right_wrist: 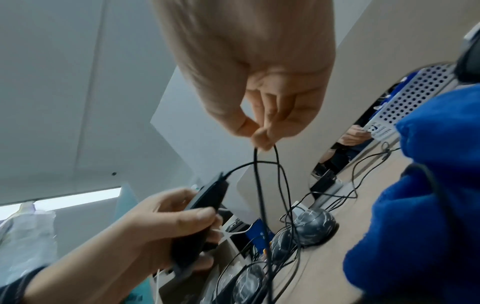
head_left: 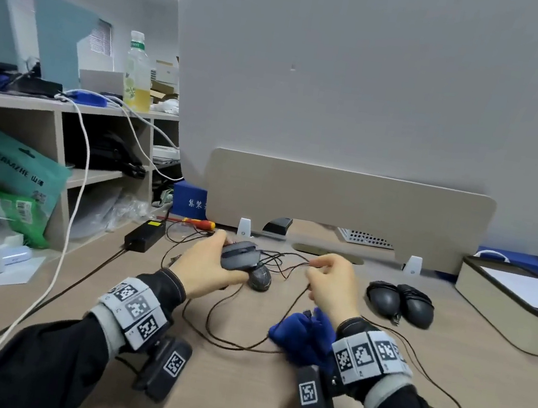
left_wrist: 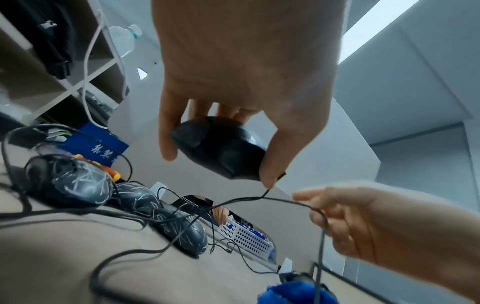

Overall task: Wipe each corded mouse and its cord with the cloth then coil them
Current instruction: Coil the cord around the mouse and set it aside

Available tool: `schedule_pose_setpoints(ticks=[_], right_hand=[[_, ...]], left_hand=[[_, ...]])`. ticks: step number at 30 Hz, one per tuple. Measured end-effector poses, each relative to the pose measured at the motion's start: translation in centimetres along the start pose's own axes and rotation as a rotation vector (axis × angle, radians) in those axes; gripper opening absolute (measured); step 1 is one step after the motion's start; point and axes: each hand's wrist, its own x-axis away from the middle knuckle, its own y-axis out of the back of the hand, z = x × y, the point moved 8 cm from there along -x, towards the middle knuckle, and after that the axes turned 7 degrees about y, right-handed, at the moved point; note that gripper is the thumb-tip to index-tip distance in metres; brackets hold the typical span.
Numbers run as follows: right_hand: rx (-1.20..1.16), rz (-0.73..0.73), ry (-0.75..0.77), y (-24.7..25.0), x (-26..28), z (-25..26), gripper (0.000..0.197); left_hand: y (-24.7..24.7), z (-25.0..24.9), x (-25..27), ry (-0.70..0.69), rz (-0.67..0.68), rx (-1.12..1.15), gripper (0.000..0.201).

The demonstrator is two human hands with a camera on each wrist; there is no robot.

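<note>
Now, left hand (head_left: 209,263): fingers curled round a dark mouse (head_left: 240,256), gripping it by its sides and holding it lifted off the desk (head_left: 234,389), toward the far edge.
Right hand (head_left: 332,287): thumb and forefinger pinched together on the cord (left_wrist: 249,199) just beside the mouse's nose; the other fingers were curled in.
Cord: it ran from the lifted mouse to the pinch, then dropped in a loose loop across the middle of the desk.
Cloth (head_left: 305,338): a bunched blue cloth sat under the right wrist; whether the hand held it or it lay on the desk was hard to tell.
Scratched mice (left_wrist: 78,185): three lay in a row with tangled cords by the far edge, below the left hand.
Coiled mice (head_left: 400,303): two lay side by side, cords wound round them, toward the right edge, near a tray (head_left: 509,306).
Open room: bare desk stretched along the near edge, between and below both wrists.
Left edge: a black power brick (head_left: 145,234) and a white cable (head_left: 54,270) bordered it.
</note>
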Motion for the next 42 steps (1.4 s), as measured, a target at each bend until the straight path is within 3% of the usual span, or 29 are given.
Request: schedule_pose_setpoints(ticks=[4, 8, 10, 12, 15, 18, 25, 31, 34, 37, 42], right_hand=[[0.303, 0.121, -0.025, 0.9, -0.5, -1.2, 0.028], [0.145, 0.111, 0.258, -0.4, 0.0, 2.2, 0.054], [0.107, 0.132, 0.3, -1.4, 0.0, 2.7, 0.047], [0.037, 0.118, 0.268, -1.9, -0.4, 2.1, 0.017], [-0.099, 0.075, 0.27, -2.3, -0.6, 1.5, 0.02], [-0.142, 0.099, 0.308, -3.6, -0.4, 1.5, 0.019], [-0.178, 0.24, 0.328, -5.4, -0.4, 1.7, 0.022], [-0.136, 0.372, 0.376, -7.3, 0.7, 2.1, 0.024], [-0.202, 0.338, 0.325, -7.1, 0.7, 1.6, 0.021], [-0.274, 0.295, 0.229, -7.1, 0.7, 0.4, 0.017], [-0.265, 0.359, 0.192, -7.7, 0.9, -0.2, 0.013]], left_hand=[[-1.5, 1.1, -0.4, 0.185, 0.208, 0.525, 0.031], [-4.1, -0.7, 0.5, 0.224, 0.348, 0.851, 0.037], [-5.5, -1.0, 1.0, 0.277, 0.375, 0.961, 0.039], [-6.7, -0.6, 1.2, 0.356, 0.364, 1.043, 0.043], [-7.7, 0.5, 0.5, 0.466, 0.271, 1.04, 0.045], [-9.0, 1.0, -0.2, 0.511, 0.293, 1.097, 0.051], [-10.5, 1.7, -1.3, 0.445, 0.406, 1.126, 0.041], [-10.4, 3.0, -2.6, 0.393, 0.245, 1.021, 0.03], [-10.5, 3.7, -2.8, 0.397, 0.193, 1.03, 0.029], [-10.6, 3.1, -2.3, 0.357, 0.24, 1.042, 0.036], [-10.9, 2.8, -1.9, 0.346, 0.278, 1.039, 0.02]])
